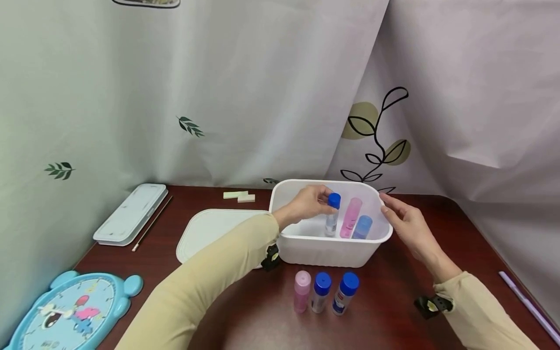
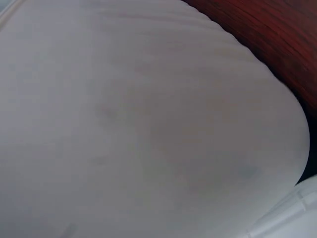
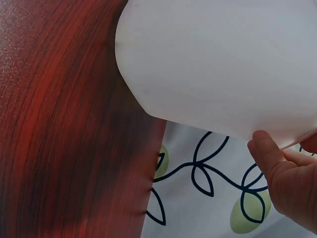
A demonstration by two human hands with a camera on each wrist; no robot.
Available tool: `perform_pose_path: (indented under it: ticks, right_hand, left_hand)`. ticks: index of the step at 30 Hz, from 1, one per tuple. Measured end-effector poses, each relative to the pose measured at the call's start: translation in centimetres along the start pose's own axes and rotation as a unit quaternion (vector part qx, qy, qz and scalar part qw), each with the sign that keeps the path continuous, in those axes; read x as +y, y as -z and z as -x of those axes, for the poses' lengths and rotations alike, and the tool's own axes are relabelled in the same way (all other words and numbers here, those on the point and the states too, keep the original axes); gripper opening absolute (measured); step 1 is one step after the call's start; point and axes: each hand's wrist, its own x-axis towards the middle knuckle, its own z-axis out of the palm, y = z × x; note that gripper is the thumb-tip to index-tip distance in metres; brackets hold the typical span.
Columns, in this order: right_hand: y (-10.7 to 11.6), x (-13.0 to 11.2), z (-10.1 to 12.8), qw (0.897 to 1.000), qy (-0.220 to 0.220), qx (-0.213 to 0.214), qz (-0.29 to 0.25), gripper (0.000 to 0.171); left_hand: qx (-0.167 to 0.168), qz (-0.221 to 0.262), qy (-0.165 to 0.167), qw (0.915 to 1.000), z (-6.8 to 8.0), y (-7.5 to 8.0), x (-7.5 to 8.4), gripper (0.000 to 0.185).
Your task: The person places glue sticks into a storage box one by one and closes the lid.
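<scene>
A white plastic bin [image 1: 323, 253] stands mid-table. My left hand [image 1: 321, 200] reaches into it and grips the blue cap of a clear bottle [image 1: 331, 221] standing upright inside. A pink bottle [image 1: 350, 216] and a light blue bottle [image 1: 362, 227] lean in the bin beside it. My right hand [image 1: 386, 205] holds the bin's right rim, and in the right wrist view the thumb [image 3: 267, 153] presses the bin wall [image 3: 223, 64] just under the rim. The left wrist view is filled by the bin's white wall [image 2: 148, 124].
In front of the bin stand a pink bottle [image 1: 302, 290] and two blue-capped bottles [image 1: 321, 291] [image 1: 345, 293]. A white lid [image 1: 210, 231] lies to its left. Farther left lie a pale case [image 1: 131, 213], a thin stick [image 1: 152, 223] and a blue clock [image 1: 70, 311]. Curtains hang close behind.
</scene>
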Motion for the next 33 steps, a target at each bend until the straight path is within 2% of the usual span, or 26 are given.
perform_pose_path:
  ticks: [14, 29, 33]
  right_hand:
    - [0.1, 0.0, 0.0, 1.0, 0.0, 0.002, 0.002, 0.05]
    - [0.0, -0.1, 0.1, 1.0, -0.007, 0.001, 0.016, 0.051]
    - [0.0, -0.1, 0.2, 1.0, -0.004, 0.001, 0.012, 0.05]
  left_hand:
    - [-0.019, -0.047, 0.03, 0.9983, -0.4, -0.5, -0.2, 0.03]
    - [-0.028, -0.042, 0.035, 0.9981, 0.1, -0.3, -0.1, 0.035]
    - [-0.033, -0.032, 0.019, 0.9988, 0.5, 0.4, 0.3, 0.043]
